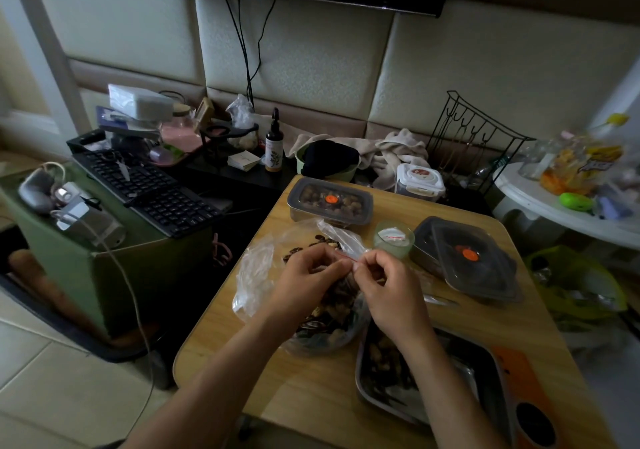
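A clear plastic zip bag (256, 275) filled with dark seeds and nuts lies on the wooden table (311, 386). My left hand (304, 275) and my right hand (388, 282) meet above it, fingers curled, both pinching the bag's top edge with its red zip strip. The bag's contents show below and between my wrists. A metal tray (460, 372) with more nuts and seeds sits at the near right, partly under my right forearm.
Two lidded grey containers (330, 203) (467, 258) with orange dots stand behind the bag, and a small green cup (394, 239) between them. A black keyboard (149, 189) lies on a green box at left. A white side table (540, 203) with snacks stands at right.
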Action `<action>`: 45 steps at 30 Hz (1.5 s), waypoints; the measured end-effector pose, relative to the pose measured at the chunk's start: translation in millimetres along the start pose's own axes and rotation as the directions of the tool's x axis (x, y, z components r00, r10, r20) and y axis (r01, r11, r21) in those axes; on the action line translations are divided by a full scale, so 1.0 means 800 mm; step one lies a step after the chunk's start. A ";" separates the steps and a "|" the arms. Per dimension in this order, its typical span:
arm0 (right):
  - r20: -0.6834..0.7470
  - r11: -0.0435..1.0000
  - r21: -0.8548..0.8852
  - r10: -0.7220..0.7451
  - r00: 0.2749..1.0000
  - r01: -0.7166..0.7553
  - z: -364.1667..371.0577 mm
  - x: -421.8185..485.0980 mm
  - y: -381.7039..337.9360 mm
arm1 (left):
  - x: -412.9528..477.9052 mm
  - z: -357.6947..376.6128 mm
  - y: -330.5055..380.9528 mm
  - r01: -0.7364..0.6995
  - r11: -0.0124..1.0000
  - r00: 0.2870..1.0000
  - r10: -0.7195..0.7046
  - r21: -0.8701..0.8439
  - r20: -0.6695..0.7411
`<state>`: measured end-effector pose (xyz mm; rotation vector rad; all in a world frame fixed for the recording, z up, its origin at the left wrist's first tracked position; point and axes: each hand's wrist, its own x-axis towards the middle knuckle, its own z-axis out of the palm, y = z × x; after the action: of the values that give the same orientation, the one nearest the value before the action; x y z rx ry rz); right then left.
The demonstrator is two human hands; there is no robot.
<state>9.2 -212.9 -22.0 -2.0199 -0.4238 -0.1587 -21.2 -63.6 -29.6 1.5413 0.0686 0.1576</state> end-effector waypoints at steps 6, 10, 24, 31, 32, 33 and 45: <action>-0.008 0.998 0.047 0.031 0.999 -0.030 -0.001 0.001 -0.001 | 0.004 0.000 -0.002 0.021 0.995 0.998 -0.026 -0.098 -0.054; 0.011 0.998 0.057 0.033 0.999 -0.034 -0.001 0.001 0.002 | 0.005 -0.002 -0.003 0.027 0.992 0.999 -0.031 -0.126 -0.034; -0.003 0.996 -0.030 -0.087 0.996 0.087 0.001 0.005 0.009 | 0.004 0.000 -0.007 -0.047 0.999 0.995 0.048 0.020 -0.091; 0.000 0.993 -0.019 -0.116 0.993 0.116 0.004 0.005 0.010 | 0.002 0.002 -0.005 -0.050 0.994 0.994 0.059 0.097 -0.093; -0.001 0.993 -0.015 -0.117 0.993 0.117 0.004 0.004 0.010 | 0.001 0.003 -0.004 -0.041 0.994 0.996 0.048 0.099 -0.075; 0.000 0.993 -0.014 -0.118 0.993 0.118 0.003 0.004 0.009 | 0.001 0.004 -0.004 -0.038 0.994 0.997 0.044 0.099 -0.056; -0.009 0.996 0.078 0.032 0.999 -0.032 0.002 0.005 0.012 | 0.002 0.001 -0.003 -0.072 0.975 0.984 0.104 0.211 -0.143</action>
<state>15.8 -214.3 -29.7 -1.9477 -0.3854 -0.1306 -19.7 -64.6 -31.6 1.7373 0.1413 0.3488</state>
